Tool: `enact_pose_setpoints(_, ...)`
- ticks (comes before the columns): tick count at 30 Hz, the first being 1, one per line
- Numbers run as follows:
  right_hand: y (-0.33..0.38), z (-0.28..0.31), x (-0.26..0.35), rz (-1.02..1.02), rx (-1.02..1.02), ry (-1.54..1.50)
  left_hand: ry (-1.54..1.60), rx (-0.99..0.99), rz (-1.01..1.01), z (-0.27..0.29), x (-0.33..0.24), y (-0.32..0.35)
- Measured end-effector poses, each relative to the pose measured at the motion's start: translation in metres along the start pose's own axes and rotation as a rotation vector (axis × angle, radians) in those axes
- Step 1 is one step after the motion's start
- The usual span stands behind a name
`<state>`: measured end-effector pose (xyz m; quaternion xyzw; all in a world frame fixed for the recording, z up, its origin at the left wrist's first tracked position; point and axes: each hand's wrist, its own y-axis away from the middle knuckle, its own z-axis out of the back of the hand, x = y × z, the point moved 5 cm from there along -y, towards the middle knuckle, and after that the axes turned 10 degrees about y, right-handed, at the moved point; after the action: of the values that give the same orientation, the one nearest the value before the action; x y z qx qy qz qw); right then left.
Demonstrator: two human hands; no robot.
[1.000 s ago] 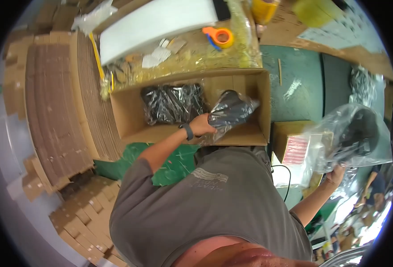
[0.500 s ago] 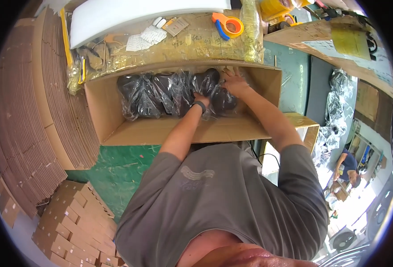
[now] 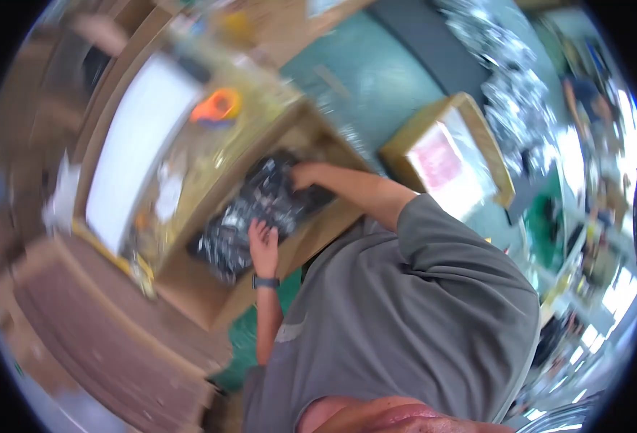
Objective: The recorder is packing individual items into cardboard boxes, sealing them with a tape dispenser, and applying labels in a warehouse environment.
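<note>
A long open cardboard carton (image 3: 336,148) lies slantwise in front of me. Dark rounded items in clear plastic bags (image 3: 242,220) fill much of it; blur hides their exact kind. My left hand (image 3: 264,242) is just over the bags at the carton's near side, fingers spread, holding nothing, with a dark band on its wrist. Farther right, my right hand (image 3: 306,175) reaches down onto the bagged items at the carton's right part. Its fingertips are smeared and partly out of sight among the plastic.
Beyond the carton are an orange tape dispenser (image 3: 219,105) and a white foam slab (image 3: 136,144). Flat cardboard (image 3: 109,310) is stacked at left. At right stand a smaller open box (image 3: 408,137) and shiny plastic-wrapped things (image 3: 513,86). Another person (image 3: 589,101) is far right.
The whole view has swung round, so the carton now slants. My left hand has come up off the bags and opened. My right hand has shifted onto the right-end bags.
</note>
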<state>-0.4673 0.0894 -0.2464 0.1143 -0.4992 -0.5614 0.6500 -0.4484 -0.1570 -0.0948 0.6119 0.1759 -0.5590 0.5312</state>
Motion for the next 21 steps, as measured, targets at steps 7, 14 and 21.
enact_pose_setpoints(7, 0.394, 0.178, -0.071, 0.318, -0.770, -0.893, -0.323, 0.172, -0.264, -0.154, -0.127, -0.012)
enact_pose_setpoints(14, 0.654, -0.087, -0.474, -1.635, -0.561, -0.719, -0.362, 0.344, -0.419, -0.293, -0.262, -0.008)
enact_pose_setpoints(21, 0.630, -0.268, -0.499, -1.741, -0.856, -0.994, -0.449, 0.489, -0.403, -0.388, -0.299, -0.016)
